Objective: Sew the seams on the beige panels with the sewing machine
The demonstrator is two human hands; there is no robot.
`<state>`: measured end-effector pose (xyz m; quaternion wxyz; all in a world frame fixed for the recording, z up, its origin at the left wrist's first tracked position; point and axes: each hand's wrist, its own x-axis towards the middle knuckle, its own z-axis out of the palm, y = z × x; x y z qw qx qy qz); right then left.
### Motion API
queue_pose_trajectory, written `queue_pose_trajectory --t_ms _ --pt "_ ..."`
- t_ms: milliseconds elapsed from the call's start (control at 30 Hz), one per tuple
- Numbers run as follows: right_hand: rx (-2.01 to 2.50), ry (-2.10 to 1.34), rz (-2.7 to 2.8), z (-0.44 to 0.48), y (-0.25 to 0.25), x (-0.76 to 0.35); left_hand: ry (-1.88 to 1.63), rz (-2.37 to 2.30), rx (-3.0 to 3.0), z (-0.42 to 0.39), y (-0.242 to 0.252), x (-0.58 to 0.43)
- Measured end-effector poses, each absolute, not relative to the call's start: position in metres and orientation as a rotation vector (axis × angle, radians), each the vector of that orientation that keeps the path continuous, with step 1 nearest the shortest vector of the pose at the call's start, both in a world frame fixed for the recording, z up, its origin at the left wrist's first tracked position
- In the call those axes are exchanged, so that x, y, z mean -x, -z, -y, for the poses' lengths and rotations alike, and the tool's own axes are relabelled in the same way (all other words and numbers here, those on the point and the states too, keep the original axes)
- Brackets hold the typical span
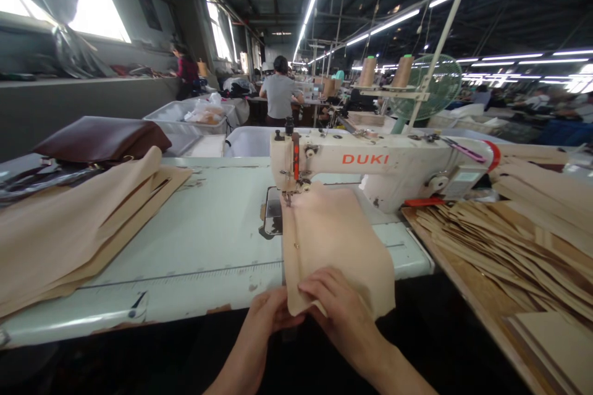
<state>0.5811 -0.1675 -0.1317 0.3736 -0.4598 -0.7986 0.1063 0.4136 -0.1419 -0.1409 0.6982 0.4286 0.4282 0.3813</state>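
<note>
A tan leather-like panel (pixel 343 234) lies on the bed of a white sewing machine (pixel 333 160), its far left edge under the presser foot. A narrow strip with a small metal piece runs along the panel's left side. My left hand (pixel 269 315) grips the near left corner, fingers beneath and thumb close to the edge. My right hand (pixel 340 315) pinches the near edge, fingers on top and thumb tucked under. The near edge hangs slightly over the table front. Some of my left fingers are hidden under the panel.
Stacked tan panels (pixel 78 228) and a brown leather bag (pixel 102 139) lie at left. Tan strips (pixel 504 253) cover a wooden side table (pixel 456 271) at right. Behind the machine are thread cones (pixel 368 71), a green fan (pixel 430 86), white bins (pixel 194 117) and a seated person (pixel 279 95).
</note>
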Motion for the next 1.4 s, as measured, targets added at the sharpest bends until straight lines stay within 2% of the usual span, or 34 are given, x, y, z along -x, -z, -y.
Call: queue_pose_trajectory --t_ms 100,267,400,500,667,933,1167,1400 --pt "1.124 -0.261 1.956 0.163 0.132 -0.583 -0.85 -0.952 -1.044 0.143 0.141 -0.407" --pt "1.117 -0.461 1.581 0.156 0.12 -0.6 -0.714 -1.049 -1.615 0.13 0.13 -0.37" --pt "1.079 -0.27 1.849 0.158 0.126 -0.596 -0.832 -1.176 -2.088 0.1 0.119 -0.357" --pt "1.073 -0.151 1.973 0.158 0.137 -0.587 -0.866 -1.057 -2.491 0.079 0.115 -0.366" --pt "1.072 -0.049 2.049 0.154 0.144 -0.585 -0.577 -0.905 -2.904 0.062 0.117 -0.387" --pt "1.069 0.067 2.077 0.153 0.147 -0.581 -0.561 -0.936 -2.972 0.046 0.128 -0.391" --pt "0.957 -0.053 1.962 0.149 0.14 -0.589 -0.708 -1.126 -2.799 0.031 0.137 -0.373" --pt "0.945 0.267 1.987 0.137 0.159 -0.588 -0.47 -1.006 -2.806 0.012 0.123 -0.386"
